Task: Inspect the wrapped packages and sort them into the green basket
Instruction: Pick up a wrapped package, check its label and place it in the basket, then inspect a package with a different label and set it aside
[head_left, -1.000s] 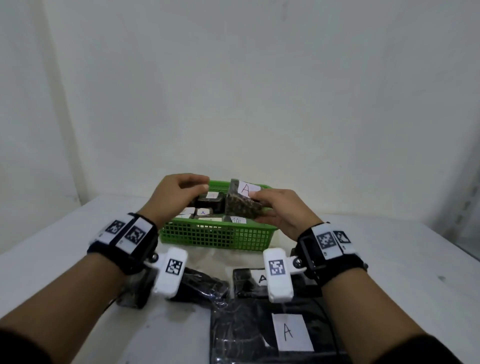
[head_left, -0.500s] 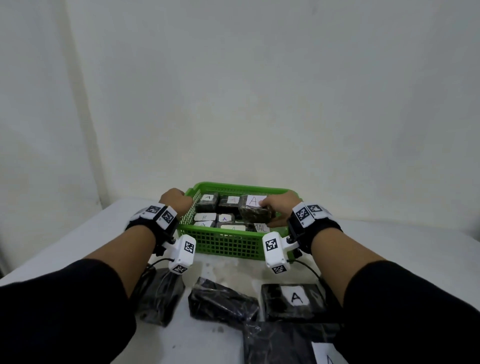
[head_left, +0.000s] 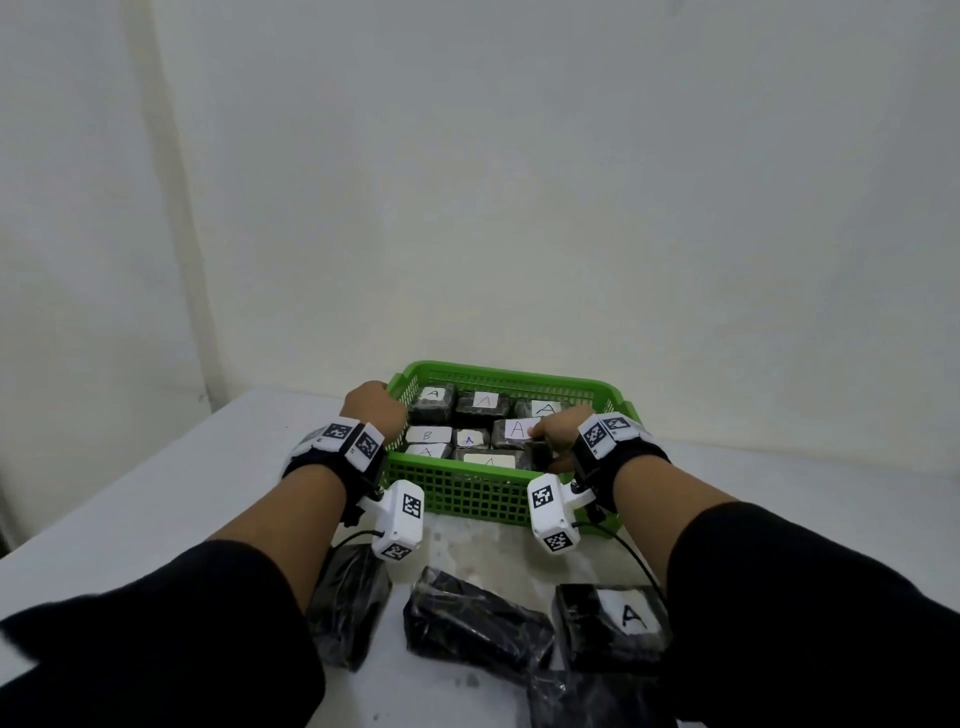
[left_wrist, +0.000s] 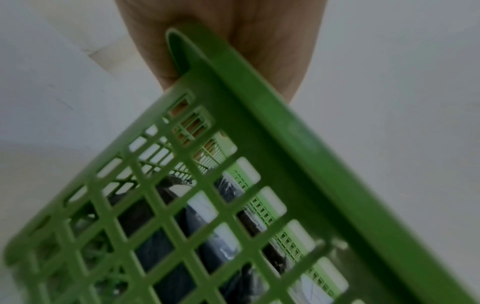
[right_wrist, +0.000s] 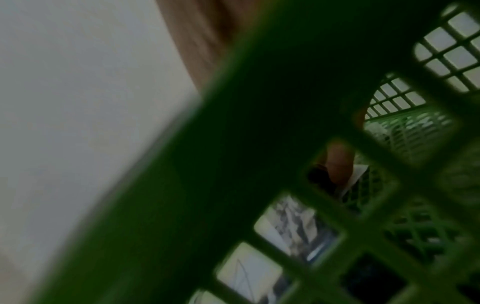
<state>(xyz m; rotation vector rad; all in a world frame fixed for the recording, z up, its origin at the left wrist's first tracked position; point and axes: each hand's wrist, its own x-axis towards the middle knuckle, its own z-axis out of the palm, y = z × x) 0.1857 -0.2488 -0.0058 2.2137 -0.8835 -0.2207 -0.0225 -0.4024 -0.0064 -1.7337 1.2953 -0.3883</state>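
The green basket (head_left: 467, 493) stands mid-table with several black wrapped packages in it, their white labels reading A or B. My left hand (head_left: 375, 410) grips the basket's left rim; in the left wrist view the hand (left_wrist: 233, 45) is wrapped around the rim (left_wrist: 285, 148). My right hand (head_left: 555, 432) reaches over the right front corner and holds a package labelled A (head_left: 511, 432) low inside the basket, thumb on the label. The right wrist view looks through the mesh wall (right_wrist: 233, 164), where one finger (right_wrist: 337, 162) lies on the package.
Three wrapped packages lie on the white table in front of the basket: one at the left (head_left: 348, 603), one in the middle (head_left: 472, 629) and one labelled A at the right (head_left: 608, 623). Another package (head_left: 587, 701) sits at the bottom edge. A wall stands close behind the basket.
My right hand has lowered the A package from above the basket down into its right side. My left hand has moved from over the basket to its left rim.
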